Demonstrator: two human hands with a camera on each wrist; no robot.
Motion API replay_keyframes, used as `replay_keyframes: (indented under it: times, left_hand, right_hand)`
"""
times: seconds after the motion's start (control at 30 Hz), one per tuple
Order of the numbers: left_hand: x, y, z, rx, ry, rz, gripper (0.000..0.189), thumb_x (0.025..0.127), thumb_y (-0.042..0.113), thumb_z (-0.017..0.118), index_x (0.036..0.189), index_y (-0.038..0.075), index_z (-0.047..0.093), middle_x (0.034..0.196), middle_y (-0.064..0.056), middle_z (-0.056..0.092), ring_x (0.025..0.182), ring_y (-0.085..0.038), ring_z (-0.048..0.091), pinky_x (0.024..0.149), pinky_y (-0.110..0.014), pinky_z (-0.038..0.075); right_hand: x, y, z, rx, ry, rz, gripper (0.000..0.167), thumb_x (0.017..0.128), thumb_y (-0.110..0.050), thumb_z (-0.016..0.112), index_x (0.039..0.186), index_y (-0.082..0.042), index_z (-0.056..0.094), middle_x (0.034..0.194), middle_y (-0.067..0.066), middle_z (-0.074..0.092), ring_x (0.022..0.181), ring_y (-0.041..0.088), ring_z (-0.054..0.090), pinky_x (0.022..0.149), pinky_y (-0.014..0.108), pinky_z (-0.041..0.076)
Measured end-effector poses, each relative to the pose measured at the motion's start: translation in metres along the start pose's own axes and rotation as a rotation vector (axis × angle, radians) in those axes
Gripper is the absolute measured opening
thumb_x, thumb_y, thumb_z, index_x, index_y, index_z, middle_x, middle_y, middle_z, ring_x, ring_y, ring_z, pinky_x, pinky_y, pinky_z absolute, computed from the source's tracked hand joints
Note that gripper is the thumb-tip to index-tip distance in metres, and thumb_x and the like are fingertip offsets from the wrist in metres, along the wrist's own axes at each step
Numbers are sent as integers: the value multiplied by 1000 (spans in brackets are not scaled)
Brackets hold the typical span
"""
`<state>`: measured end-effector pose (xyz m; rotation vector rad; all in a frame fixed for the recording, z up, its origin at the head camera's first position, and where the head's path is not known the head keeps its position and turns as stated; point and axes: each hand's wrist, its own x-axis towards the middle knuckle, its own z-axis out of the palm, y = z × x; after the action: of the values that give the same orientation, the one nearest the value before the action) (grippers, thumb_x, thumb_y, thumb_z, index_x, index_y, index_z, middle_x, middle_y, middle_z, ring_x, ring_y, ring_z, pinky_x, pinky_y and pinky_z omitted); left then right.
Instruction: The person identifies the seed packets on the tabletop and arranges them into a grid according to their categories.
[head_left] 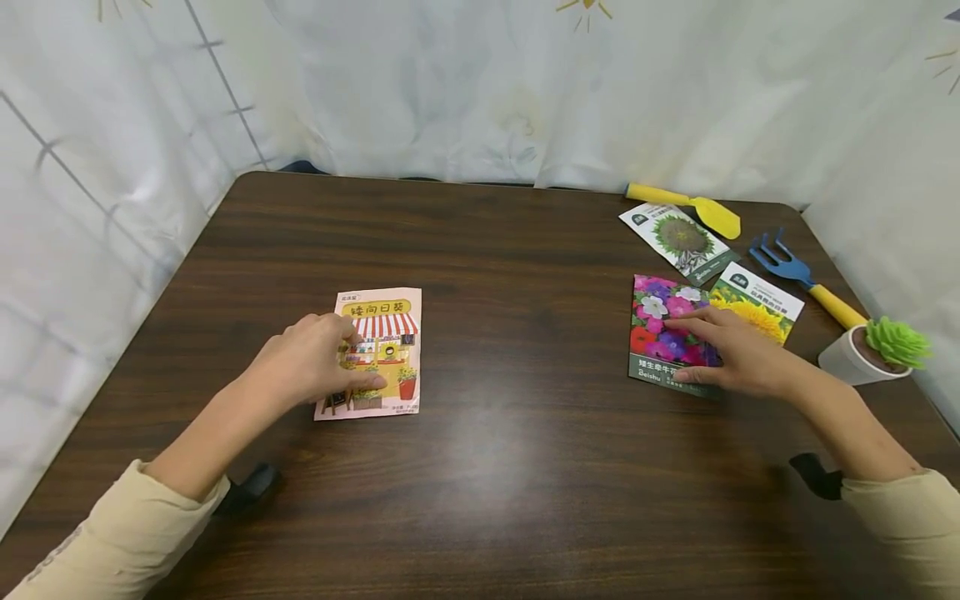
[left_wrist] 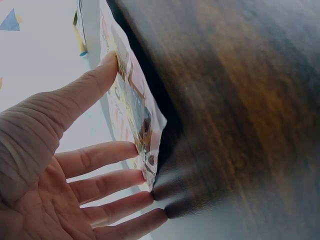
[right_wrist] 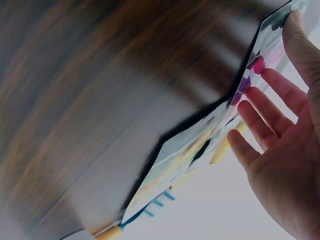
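Observation:
A pink seed packet (head_left: pixel 390 367) with a striped-awning shop picture lies flat on the table, left of centre. My left hand (head_left: pixel 311 360) spreads over its left part, thumb and fingertips touching its face; in the left wrist view the fingers (left_wrist: pixel 102 187) are nearly straight. At the right, my right hand (head_left: pixel 738 350) rests its fingertips on a flower seed packet (head_left: pixel 660 321) with pink, purple and red blooms. Its thumb lies at the packet's lower dark band, and the fingers (right_wrist: pixel 265 120) look extended in the right wrist view. Part of that packet is hidden under the hand.
Behind the right hand lie a yellow-flower seed packet (head_left: pixel 757 304) and a sunflower seed packet (head_left: pixel 678 242). A yellow toy shovel (head_left: pixel 712 215), a blue toy rake (head_left: pixel 787 265) with yellow handle and a white-potted succulent (head_left: pixel 855 360) sit near the right edge. A white curtain (head_left: pixel 450 92) hangs behind the table.

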<state>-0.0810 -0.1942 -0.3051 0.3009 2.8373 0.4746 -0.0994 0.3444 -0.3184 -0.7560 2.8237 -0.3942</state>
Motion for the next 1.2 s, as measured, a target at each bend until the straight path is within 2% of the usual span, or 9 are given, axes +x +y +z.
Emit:
replay_keyframes:
  times: [0.13,0.63,0.77,1.03,1.2]
  left_hand:
    - [0,0,0,8,4,5,56,70,53,91,86,8,63,73,-4,56,67,-20,50,51,-34,37]
    - [2,0,1,63,11,20,67,71,53,91,103,0,67,89,-7,61,81,-25,53,56,-36,42]
    - [2,-1,0,74,11,24,66,72,54,90,103,0,66,93,-9,63,83,-26,54,58,-37,44]
    - [2,0,1,78,14,33,65,72,54,89,101,1,65,95,-10,63,84,-27,54,60,-38,45]
    - [0,3,3,73,7,39,67,73,54,89,104,0,65,99,-11,64,86,-27,54,59,-38,45]
  right_hand:
    - [4,-8,3,18,-6,-15,71,86,-32,84,145,-6,54,138,23,53,124,43,49,101,65,42]
    - [17,-41,13,47,-4,-100,70,87,-35,83,145,-9,54,135,16,54,120,34,50,99,59,45]
    - [19,-47,15,69,-7,-105,70,87,-34,83,146,-9,54,136,15,54,122,34,49,101,59,44]
    - [22,-58,18,88,-49,-84,70,90,-43,78,149,-14,51,138,12,50,123,31,46,101,60,45]
    - [24,-65,22,90,-33,-122,71,89,-39,79,148,-13,51,137,12,51,124,31,46,102,58,44]
